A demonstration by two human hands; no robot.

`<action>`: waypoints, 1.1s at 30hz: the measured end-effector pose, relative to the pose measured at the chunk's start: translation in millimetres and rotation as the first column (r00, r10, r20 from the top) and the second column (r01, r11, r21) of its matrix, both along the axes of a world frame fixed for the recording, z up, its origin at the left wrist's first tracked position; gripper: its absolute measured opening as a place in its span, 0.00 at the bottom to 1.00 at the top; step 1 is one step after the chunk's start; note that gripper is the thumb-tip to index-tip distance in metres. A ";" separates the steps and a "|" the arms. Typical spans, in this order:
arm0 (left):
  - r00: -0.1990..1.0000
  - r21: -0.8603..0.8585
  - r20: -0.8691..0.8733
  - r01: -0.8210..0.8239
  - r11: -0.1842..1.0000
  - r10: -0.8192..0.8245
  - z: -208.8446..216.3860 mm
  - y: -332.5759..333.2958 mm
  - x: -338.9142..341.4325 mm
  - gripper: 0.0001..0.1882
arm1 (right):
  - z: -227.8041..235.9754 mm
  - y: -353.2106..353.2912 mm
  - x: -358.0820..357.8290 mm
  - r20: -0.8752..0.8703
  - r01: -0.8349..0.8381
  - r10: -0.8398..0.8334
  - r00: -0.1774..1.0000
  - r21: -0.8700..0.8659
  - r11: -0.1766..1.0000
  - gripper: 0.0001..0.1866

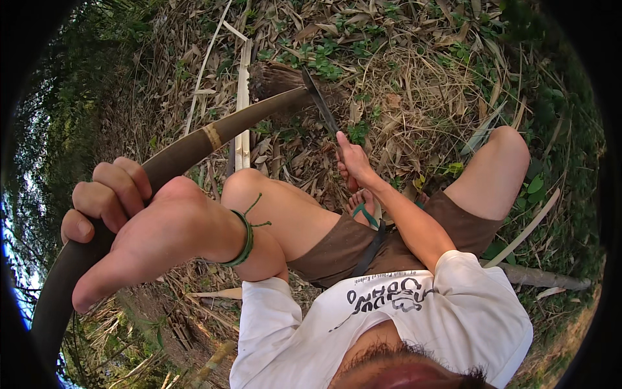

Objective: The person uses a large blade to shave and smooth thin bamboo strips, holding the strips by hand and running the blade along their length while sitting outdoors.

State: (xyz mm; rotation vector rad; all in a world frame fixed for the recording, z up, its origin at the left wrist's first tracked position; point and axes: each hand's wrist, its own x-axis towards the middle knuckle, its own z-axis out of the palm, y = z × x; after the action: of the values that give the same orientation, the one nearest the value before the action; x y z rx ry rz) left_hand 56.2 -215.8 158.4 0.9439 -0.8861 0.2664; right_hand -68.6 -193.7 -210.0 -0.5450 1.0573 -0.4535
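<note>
My left hand [155, 223], with a green band at its wrist, is wrapped around a long dark bamboo pole [181, 152]. The pole slants from the lower left up to the middle, with a pale ring at one node. Its far end lies by a brown wooden stump [272, 79]. My right hand [354, 163] grips a machete [319, 100] by its handle, which the fingers mostly cover. The dark blade points up and away, meeting or just crossing the pole's far end; whether it has cut in, I cannot tell.
Pale split bamboo strips [243, 91] lie on the ground beyond the pole. Dry leaves and straw [414, 91] cover the ground, with small green plants among them. My knees are bent on both sides, feet in green sandals [367, 214]. A thin log [544, 277] lies at the right.
</note>
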 end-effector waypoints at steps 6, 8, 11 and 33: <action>1.000 -0.007 -0.015 -0.011 1.000 0.011 7.1 -0.7 3.0 0.41 | 27.7 -30.1 -12.1 -0.027 -0.036 0.033 0.999 -0.114 0.993 0.37; 1.000 -0.016 -0.028 0.000 1.000 -0.001 4.4 -1.1 3.5 0.41 | 56.6 -47.2 -21.2 0.029 0.003 0.004 1.000 -0.225 0.974 0.38; 0.999 -0.021 -0.021 0.026 0.999 -0.026 3.0 -0.2 5.1 0.41 | 89.0 -66.2 -27.6 0.218 0.220 -0.141 0.966 -0.398 0.891 0.38; 0.850 -0.001 -0.053 0.524 0.851 -0.524 -14.8 9.1 31.8 0.39 | 0.8 -32.4 -15.3 0.021 -0.018 0.016 1.000 0.096 0.995 0.38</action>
State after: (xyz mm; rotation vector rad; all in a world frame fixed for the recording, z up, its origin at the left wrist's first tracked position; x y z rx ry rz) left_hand 88.0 -206.8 143.6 0.6825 -1.0631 -0.2365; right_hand -83.8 -226.1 -209.2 -0.4630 1.0487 -0.3899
